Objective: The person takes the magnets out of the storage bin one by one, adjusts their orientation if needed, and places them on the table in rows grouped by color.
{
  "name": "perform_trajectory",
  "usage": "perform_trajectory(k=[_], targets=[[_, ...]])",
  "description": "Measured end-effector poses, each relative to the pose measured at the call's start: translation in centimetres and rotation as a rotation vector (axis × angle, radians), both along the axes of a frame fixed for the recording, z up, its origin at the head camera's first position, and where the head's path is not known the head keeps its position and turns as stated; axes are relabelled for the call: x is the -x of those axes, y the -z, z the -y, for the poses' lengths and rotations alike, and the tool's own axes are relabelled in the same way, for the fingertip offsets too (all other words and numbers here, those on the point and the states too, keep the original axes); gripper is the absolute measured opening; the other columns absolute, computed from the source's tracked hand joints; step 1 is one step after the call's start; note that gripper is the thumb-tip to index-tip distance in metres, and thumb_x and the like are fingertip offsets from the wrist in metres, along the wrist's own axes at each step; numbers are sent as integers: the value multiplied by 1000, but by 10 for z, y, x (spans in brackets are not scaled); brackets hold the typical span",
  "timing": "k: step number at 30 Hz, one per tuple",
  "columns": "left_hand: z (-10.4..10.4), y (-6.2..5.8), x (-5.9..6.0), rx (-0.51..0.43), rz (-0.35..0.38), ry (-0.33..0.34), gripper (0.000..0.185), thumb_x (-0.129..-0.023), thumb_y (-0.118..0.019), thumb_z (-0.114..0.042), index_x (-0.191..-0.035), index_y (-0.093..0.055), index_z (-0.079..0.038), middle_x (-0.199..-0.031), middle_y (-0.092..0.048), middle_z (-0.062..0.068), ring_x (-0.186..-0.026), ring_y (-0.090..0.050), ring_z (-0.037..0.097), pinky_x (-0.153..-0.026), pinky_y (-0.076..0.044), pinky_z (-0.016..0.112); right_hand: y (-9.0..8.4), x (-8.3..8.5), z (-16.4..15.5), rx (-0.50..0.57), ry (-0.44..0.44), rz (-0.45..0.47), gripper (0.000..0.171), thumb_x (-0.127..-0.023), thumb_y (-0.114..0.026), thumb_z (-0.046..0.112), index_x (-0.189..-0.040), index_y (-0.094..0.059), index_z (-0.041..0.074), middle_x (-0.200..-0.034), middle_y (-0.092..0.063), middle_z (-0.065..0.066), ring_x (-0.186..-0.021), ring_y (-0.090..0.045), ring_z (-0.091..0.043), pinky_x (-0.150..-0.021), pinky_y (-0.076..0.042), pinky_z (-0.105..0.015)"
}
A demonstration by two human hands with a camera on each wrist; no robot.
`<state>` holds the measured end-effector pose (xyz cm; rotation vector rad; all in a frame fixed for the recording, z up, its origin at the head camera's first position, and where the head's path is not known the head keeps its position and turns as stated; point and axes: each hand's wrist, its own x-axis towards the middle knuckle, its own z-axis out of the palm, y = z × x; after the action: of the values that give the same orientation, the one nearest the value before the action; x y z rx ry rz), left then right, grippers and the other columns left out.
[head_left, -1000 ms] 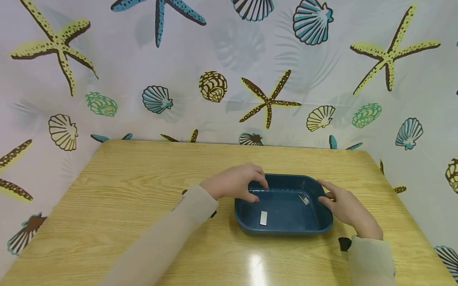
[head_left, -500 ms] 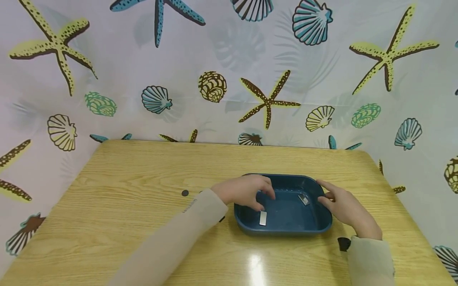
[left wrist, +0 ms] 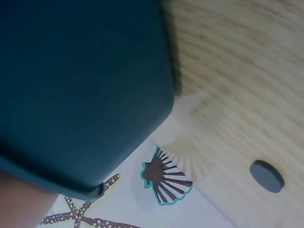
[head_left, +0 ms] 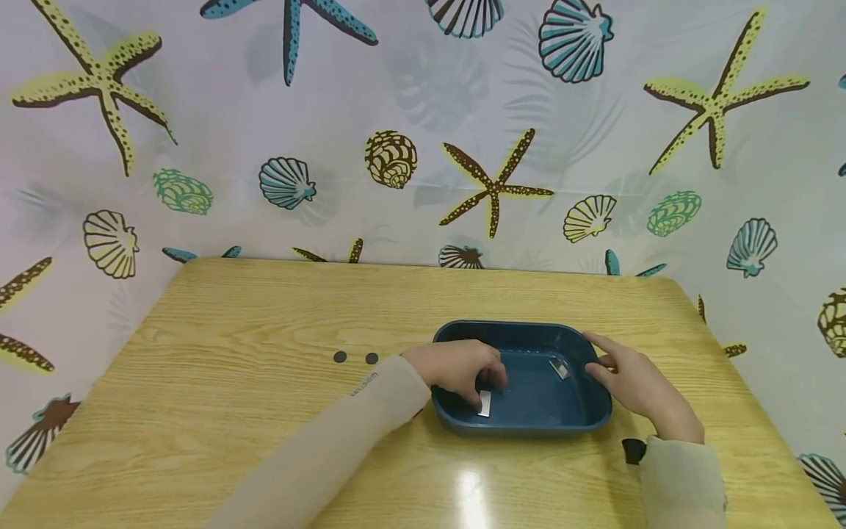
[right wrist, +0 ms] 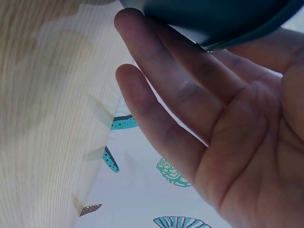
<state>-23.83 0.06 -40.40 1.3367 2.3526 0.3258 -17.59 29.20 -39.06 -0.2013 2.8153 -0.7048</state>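
A dark blue tray [head_left: 529, 428] sits on the wooden table [head_left: 231, 367]. Two small silver flat pieces lie inside it, one near the front left [head_left: 485, 406] and one at the right [head_left: 559, 367]. My left hand [head_left: 482, 387] reaches over the tray's left rim, its curled fingertips covering the top end of the front-left piece; whether they pinch it is hidden. My right hand [head_left: 604, 364] rests with straight fingers [right wrist: 166, 95] against the tray's right wall [right wrist: 213, 19]. The left wrist view shows only the tray's outer wall [left wrist: 80, 85].
Two small dark discs [head_left: 340, 357] [head_left: 371, 358] lie on the table left of the tray; one disc [left wrist: 267, 175] shows in the left wrist view. A seashell-print curtain [head_left: 396, 162] closes off the table's far and side edges.
My left hand has moved from the tray's far-left rim toward me and down into the tray, onto the front-left silver piece, uncovering the two discs. The right hand has stayed put.
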Motion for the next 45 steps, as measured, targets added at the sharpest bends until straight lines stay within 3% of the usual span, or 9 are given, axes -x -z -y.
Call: perform_trajectory(k=[5, 15, 27, 37, 45], targets=[[-2, 5, 1, -4, 3, -5, 37, -84, -87, -19, -119, -77, -15, -110, -69, 1, -96, -62, 10, -85, -52, 19, 1, 0, 0, 2, 0, -5, 62, -107, -56, 21, -162, -31, 7, -133, -65, -32, -117, -68, -44, -93, -56, -58], [-8, 11, 3, -37, 76, -89, 16, -86, -85, -20, -101, -81, -16, -97, -74, -5, -83, -63, 1, -75, -53, 13, 0, 0, 0, -3, 6, 9, 62, -107, -55, 22, -162, -30, 8, -136, -63, -32, -120, -66, -45, -96, -55, -59], [-10, 7, -2, 8, 107, -175, 6, -89, -82, -23, -93, -79, -21, -86, -70, -11, -77, -61, 2, -70, -51, 18, -1, 1, 3, -10, 16, 29, 63, -107, -55, 22, -163, -29, 8, -137, -62, -32, -121, -66, -45, -97, -54, -59], [-13, 14, 1, 15, -8, -188, 14, -88, -83, -30, -98, -79, -21, -90, -72, -9, -78, -60, 3, -72, -51, 18, 0, 0, 1, -8, 19, 45, 63, -108, -54, 23, -163, -27, 9, -139, -60, -33, -124, -64, -46, -98, -53, -60], [-13, 11, 1, 36, 27, -238, 9, -88, -83, -25, -94, -78, -20, -82, -68, -9, -73, -58, 5, -67, -48, 19, -1, 1, 1, -3, 10, 34, 63, -108, -54, 22, -163, -27, 8, -139, -60, -33, -124, -64, -46, -99, -53, -60]])
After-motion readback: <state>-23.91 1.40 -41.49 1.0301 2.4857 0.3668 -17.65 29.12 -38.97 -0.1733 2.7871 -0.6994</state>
